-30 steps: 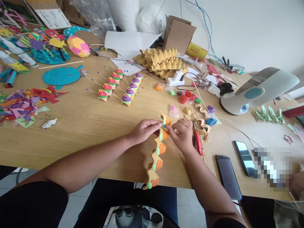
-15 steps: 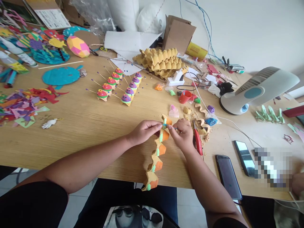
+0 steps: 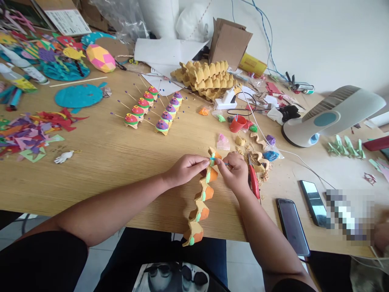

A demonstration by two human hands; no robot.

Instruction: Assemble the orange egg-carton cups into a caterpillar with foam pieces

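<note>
A strip of egg carton with orange cups and light green patches runs from between my hands down past the table's front edge. My left hand is closed on the strip near its far end, thumb on top. In my right hand, closed in a pinch, is a thin blue stick, which lies across the green patch of the farthest cup by my left thumb. What the stick's tip does is too small to tell. A red-handled cutter lies beside my right hand.
Two painted carton strips with sticks, one red-topped and one purple-topped, stand behind my hands. Stacked egg trays, a red cup, a white fan, phones and paper scraps lie around. Another person's hand is at right.
Both hands keep their hold on the strip and stick. The blue stick has shifted very slightly at the farthest cup; little else differs beyond a small camera shift.
</note>
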